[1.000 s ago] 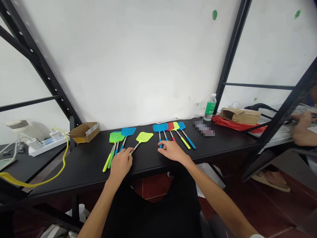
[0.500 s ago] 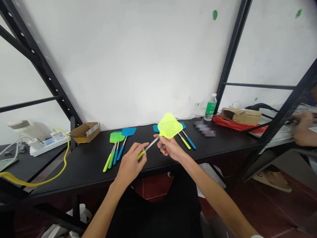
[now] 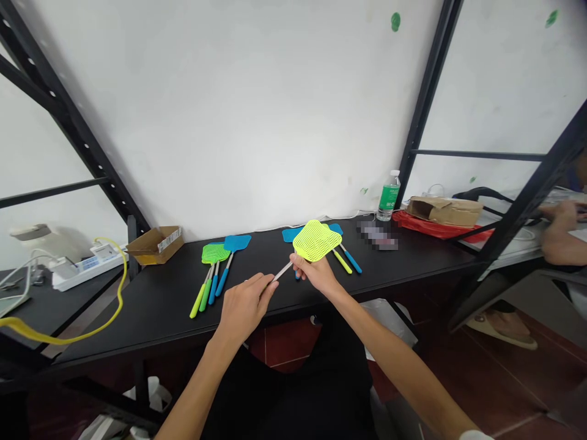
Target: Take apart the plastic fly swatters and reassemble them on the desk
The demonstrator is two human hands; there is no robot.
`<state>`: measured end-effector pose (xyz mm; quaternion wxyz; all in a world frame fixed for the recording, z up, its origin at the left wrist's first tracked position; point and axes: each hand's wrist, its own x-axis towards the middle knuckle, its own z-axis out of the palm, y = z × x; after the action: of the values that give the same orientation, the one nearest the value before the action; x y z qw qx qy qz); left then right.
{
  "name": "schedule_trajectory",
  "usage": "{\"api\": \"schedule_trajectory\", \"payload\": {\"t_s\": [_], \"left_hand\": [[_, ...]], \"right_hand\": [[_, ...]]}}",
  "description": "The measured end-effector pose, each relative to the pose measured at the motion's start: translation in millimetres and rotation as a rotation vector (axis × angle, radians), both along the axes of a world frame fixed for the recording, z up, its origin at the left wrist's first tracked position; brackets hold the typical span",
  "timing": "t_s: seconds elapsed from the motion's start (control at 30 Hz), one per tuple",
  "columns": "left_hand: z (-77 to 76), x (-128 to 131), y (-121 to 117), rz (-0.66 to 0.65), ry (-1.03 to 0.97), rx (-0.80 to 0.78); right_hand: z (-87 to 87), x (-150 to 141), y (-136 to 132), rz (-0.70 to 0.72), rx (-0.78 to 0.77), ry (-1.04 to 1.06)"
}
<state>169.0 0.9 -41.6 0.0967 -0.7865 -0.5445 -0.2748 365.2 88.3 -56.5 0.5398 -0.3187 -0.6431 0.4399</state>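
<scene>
I hold a yellow fly swatter above the black table. My left hand is closed round its handle end, which is hidden in the fingers. My right hand pinches the metal shaft just under the mesh head. To the left a bunch of green and blue swatters lies on the table. Behind the raised head lie several more swatters in blue, red and yellow, partly hidden.
An open cardboard box sits at the back left, a water bottle at the back right. A yellow cable loops over the left table end. Black rack posts flank the table. Another person's hands work at far right.
My left hand lifted the yellow swatter off the table and my right hand took its shaft. The visible shaft is now shorter, with both hands closer together and the head lower.
</scene>
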Motion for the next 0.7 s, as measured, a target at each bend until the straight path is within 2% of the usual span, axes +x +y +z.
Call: {"api": "schedule_trajectory", "payload": {"t_s": [0.3, 0.53, 0.6, 0.7], "left_hand": [[13.7, 3.8, -5.6, -0.109, -0.203, -0.268], [12.0, 4.6, -5.2, -0.241, -0.441, -0.434], [11.8, 4.8, -5.9, -0.253, -0.472, -0.46], [13.0, 4.8, -7.6, -0.198, -0.416, -0.405]], "right_hand": [[2.9, 6.1, 2.5, 0.005, 0.032, 0.02], [4.3, 6.5, 0.5, 0.006, 0.046, 0.009], [3.6, 5.5, 0.0, 0.02, 0.032, 0.022], [2.8, 5.2, -0.8, 0.027, 0.0, 0.04]]}}
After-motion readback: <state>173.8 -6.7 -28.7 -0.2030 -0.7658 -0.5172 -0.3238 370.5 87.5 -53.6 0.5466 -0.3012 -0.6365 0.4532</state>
